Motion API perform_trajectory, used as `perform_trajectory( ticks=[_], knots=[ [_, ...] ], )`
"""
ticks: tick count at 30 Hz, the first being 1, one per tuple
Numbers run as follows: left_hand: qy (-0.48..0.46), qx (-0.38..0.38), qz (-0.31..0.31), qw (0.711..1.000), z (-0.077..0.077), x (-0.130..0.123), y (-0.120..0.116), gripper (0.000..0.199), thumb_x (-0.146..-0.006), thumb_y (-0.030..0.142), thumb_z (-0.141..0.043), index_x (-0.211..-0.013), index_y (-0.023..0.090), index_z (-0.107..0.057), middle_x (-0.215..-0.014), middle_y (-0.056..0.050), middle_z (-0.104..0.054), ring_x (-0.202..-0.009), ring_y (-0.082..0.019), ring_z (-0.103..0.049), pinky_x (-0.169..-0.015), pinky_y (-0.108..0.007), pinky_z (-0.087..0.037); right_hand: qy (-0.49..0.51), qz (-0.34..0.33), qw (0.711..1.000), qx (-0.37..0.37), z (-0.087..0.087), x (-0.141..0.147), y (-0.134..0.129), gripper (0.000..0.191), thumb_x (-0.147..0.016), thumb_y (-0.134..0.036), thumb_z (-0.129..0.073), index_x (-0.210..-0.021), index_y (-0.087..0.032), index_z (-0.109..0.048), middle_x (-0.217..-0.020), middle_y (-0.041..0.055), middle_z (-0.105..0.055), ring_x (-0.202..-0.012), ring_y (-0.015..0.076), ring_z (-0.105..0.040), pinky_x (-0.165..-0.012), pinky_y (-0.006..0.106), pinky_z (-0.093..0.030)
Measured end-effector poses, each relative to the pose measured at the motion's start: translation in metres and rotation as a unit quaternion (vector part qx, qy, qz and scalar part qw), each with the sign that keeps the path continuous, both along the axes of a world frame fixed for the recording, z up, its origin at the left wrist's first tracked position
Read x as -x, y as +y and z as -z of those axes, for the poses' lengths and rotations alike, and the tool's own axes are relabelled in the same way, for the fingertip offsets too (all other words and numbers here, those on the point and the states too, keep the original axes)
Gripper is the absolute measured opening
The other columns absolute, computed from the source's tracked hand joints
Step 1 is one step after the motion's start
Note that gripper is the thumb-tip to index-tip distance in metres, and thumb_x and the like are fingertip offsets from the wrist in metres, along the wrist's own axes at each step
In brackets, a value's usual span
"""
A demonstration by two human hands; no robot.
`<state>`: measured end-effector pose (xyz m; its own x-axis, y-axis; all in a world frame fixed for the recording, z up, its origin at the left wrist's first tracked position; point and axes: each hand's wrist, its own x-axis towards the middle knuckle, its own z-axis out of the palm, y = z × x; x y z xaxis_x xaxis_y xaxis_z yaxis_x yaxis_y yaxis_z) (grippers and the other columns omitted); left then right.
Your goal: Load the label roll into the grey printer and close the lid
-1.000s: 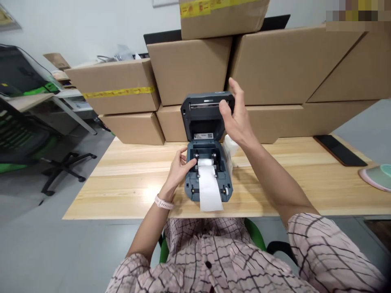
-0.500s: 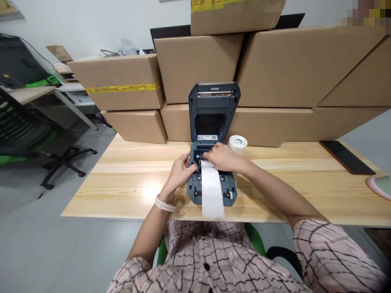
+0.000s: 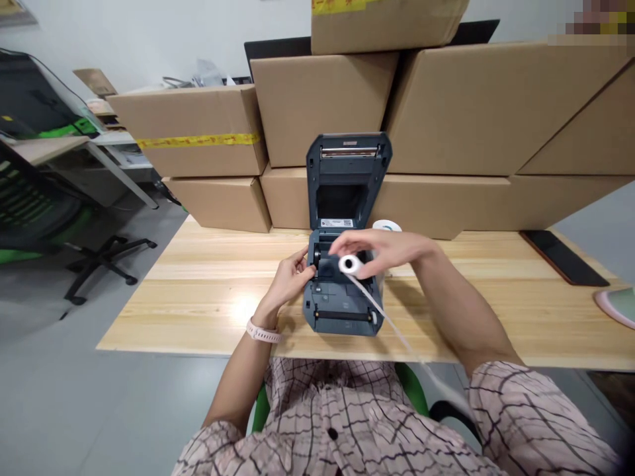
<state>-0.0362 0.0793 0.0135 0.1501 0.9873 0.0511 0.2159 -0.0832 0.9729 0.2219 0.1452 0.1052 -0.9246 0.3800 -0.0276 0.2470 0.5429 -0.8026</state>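
Note:
A dark grey label printer (image 3: 342, 301) stands on the wooden table with its lid (image 3: 348, 168) raised. My left hand (image 3: 292, 274) grips the printer's left edge, thumb on the inner side. Above the printer's right half, my right hand (image 3: 384, 250) holds a small white paper roll (image 3: 350, 265) between thumb and fingers, its end with the dark core hole facing up. A strip of paper trails from the roll down to the right, past the table's front edge, blurred at its end. Behind my right hand is a larger white roll (image 3: 387, 225), partly hidden.
Cardboard boxes (image 3: 446, 112) are stacked along the back of the table (image 3: 198, 291). A dark phone-like slab (image 3: 563, 256) lies at the right, near a pink-rimmed object (image 3: 615, 307). An office chair (image 3: 44, 198) stands at the left.
My right hand has lifted the small roll out of the printer and turned it. The paper strip has swung from the printer's front to the right. My left hand has stayed almost still.

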Motion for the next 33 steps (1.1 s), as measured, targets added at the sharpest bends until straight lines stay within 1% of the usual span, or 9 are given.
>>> perform_trajectory(
  ticks=[3,7,12,15,18,22,26,29,33],
  knots=[
    [0.006,-0.003,-0.01,1.0,-0.003,-0.002,-0.002,0.062,-0.082,0.027,-0.067,-0.142,0.013,-0.064,-0.066,0.005,-0.049,-0.063,-0.011,-0.042,-0.06,-0.022,-0.034,0.143,0.077,0.984,0.071,0.004,-0.065,-0.012,0.075,-0.072,-0.056,-0.086,-0.138,-0.03,-0.06,-0.101,0.004,-0.074,-0.089,0.0238,-0.074,-0.081,0.043,-0.059],
    [-0.005,-0.008,0.006,1.0,-0.004,-0.002,-0.003,0.061,-0.084,0.025,-0.064,-0.143,0.012,-0.064,-0.073,0.002,-0.058,-0.067,-0.012,-0.047,-0.065,-0.023,-0.04,0.173,0.274,0.944,0.052,0.032,-0.145,-0.032,0.055,-0.066,-0.05,-0.091,-0.118,-0.044,-0.072,-0.096,0.0007,-0.077,-0.088,0.0282,-0.075,-0.08,0.05,-0.06],
    [-0.024,0.017,0.023,0.999,-0.005,0.0,-0.002,0.068,-0.084,0.027,-0.064,-0.15,0.01,-0.057,-0.077,0.002,-0.06,-0.067,-0.011,-0.049,-0.065,-0.022,-0.04,0.152,0.45,0.869,0.135,0.081,-0.169,-0.039,0.058,-0.063,-0.044,-0.093,-0.117,-0.041,-0.071,-0.11,0.003,-0.077,-0.106,0.0329,-0.074,-0.09,0.054,-0.061],
    [-0.037,0.028,0.017,0.999,-0.005,-0.001,-0.002,0.072,-0.082,0.028,-0.067,-0.15,0.008,-0.056,-0.077,0.002,-0.06,-0.067,-0.011,-0.049,-0.065,-0.022,-0.04,0.17,0.461,0.851,0.184,0.102,-0.159,-0.034,0.067,-0.064,-0.043,-0.093,-0.124,-0.032,-0.067,-0.119,0.008,-0.077,-0.116,0.0327,-0.072,-0.098,0.054,-0.06],
    [-0.042,0.032,0.007,0.999,-0.004,-0.001,-0.002,0.073,-0.081,0.03,-0.069,-0.15,0.008,-0.056,-0.077,0.002,-0.06,-0.068,-0.011,-0.049,-0.066,-0.022,-0.041,0.146,0.44,0.859,0.217,0.107,-0.154,-0.032,0.077,-0.064,-0.043,-0.094,-0.132,-0.028,-0.062,-0.13,0.014,-0.073,-0.129,0.0348,-0.067,-0.102,0.056,-0.059],
    [-0.042,0.035,0.003,0.999,-0.004,-0.001,-0.001,0.073,-0.081,0.031,-0.07,-0.149,0.008,-0.057,-0.078,0.001,-0.061,-0.068,-0.011,-0.049,-0.065,-0.022,-0.041,0.13,0.416,0.883,0.172,0.095,-0.162,-0.029,0.087,-0.065,-0.045,-0.094,-0.142,-0.033,-0.056,-0.155,0.0123,-0.058,-0.148,0.034,-0.05,-0.117,0.057,-0.05],
    [-0.032,0.022,0.023,0.999,-0.006,0.001,-0.001,0.069,-0.083,0.03,-0.068,-0.149,0.01,-0.058,-0.08,0.0,-0.064,-0.07,-0.012,-0.052,-0.067,-0.022,-0.043,0.11,0.414,0.898,0.099,0.08,-0.153,-0.005,0.092,-0.072,-0.042,-0.09,-0.153,-0.034,-0.046,-0.164,0.0105,-0.047,-0.154,0.0303,-0.041,-0.127,0.054,-0.038],
    [-0.033,0.02,0.038,0.999,-0.008,0.002,-0.001,0.068,-0.083,0.029,-0.068,-0.148,0.012,-0.058,-0.078,0.0,-0.063,-0.068,-0.012,-0.053,-0.066,-0.022,-0.044,0.06,0.373,0.923,0.075,0.072,-0.127,0.023,0.096,-0.069,-0.038,-0.09,-0.153,-0.028,-0.045,-0.163,0.0127,-0.047,-0.152,0.0311,-0.044,-0.126,0.053,-0.039],
    [-0.042,0.021,0.042,0.998,-0.008,0.001,-0.002,0.065,-0.083,0.028,-0.067,-0.146,0.013,-0.06,-0.072,0.003,-0.058,-0.063,-0.011,-0.049,-0.062,-0.021,-0.042,0.009,0.345,0.936,0.067,0.069,-0.095,0.046,0.08,-0.061,-0.039,-0.092,-0.132,-0.021,-0.061,-0.138,0.0126,-0.068,-0.132,0.033,-0.062,-0.117,0.053,-0.047]
  ],
)
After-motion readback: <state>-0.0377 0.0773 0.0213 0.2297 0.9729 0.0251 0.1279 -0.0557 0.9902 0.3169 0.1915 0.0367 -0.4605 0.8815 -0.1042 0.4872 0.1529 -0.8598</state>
